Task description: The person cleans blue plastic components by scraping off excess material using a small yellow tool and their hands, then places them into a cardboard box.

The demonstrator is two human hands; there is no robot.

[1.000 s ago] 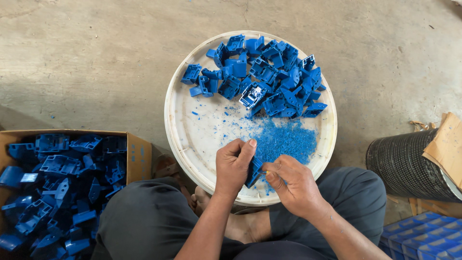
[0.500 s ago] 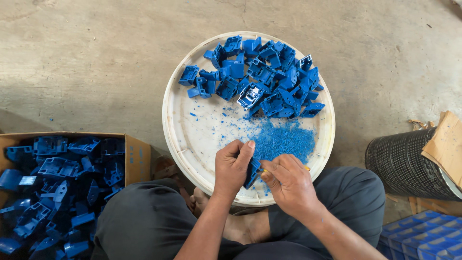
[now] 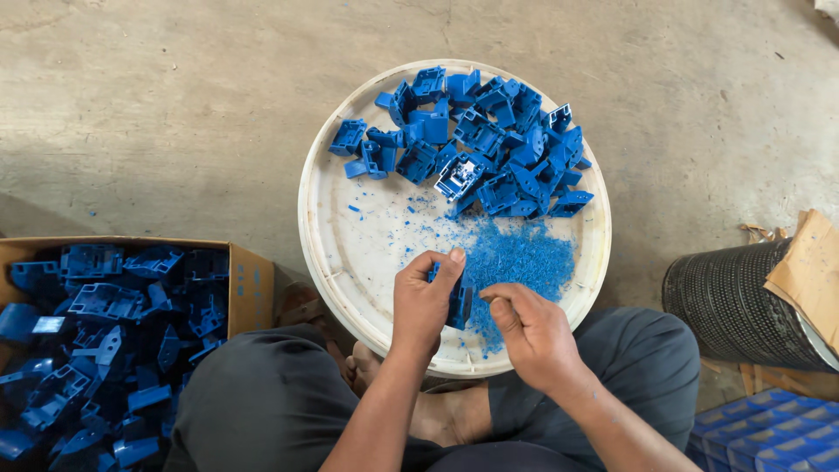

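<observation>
Sitting on a bare concrete floor (image 3: 157, 105), the person works over a round white tray (image 3: 336, 253) resting at the knees. Blue plastic parts (image 3: 485, 149) are heaped along its far edge, and blue shavings (image 3: 524, 258) lie near its middle. At the near edge, the left hand (image 3: 424, 301) has its fingers closed around one blue part (image 3: 460, 306), thumb on top. The right hand (image 3: 529, 332) is curled against that part's right side; what it pinches cannot be told. A cardboard box (image 3: 249, 284) of blue parts stands left.
</observation>
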